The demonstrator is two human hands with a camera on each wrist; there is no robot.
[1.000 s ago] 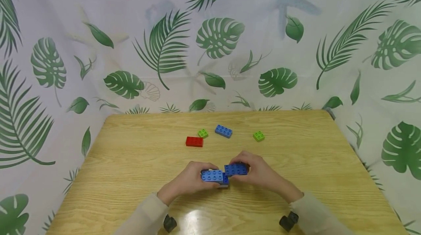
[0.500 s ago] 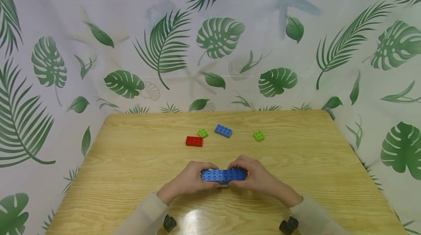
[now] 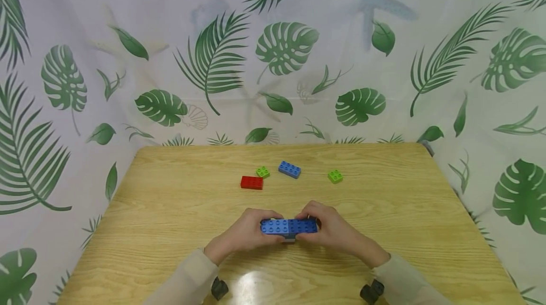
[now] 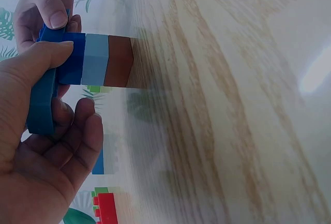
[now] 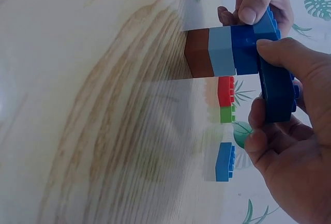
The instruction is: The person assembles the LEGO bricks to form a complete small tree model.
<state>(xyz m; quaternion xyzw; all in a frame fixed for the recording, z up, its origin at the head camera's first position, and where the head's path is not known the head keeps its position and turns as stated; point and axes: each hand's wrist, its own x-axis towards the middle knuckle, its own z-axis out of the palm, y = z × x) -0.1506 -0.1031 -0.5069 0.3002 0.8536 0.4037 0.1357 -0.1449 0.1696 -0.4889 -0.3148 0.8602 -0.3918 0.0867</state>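
Note:
A small tower of toy building bricks stands on the table between the hands: a brown brick at the bottom, a pale blue brick above it, then a dark blue brick. Across its top, two longer bricks lie end to end and overhang either side. My left hand pinches the lighter blue top brick between thumb and fingers. With its thumb on the near side, my right hand grips the darker blue top brick. Fingers partly cover both outer ends.
Farther back on the wooden table lie a red brick, a small green brick, a blue brick and, to the right, another green brick. A leaf-patterned curtain rises behind the table.
My right hand has lowered the darker blue brick onto the tower, bringing it level and end to end with the lighter one. My left hand has kept its hold.

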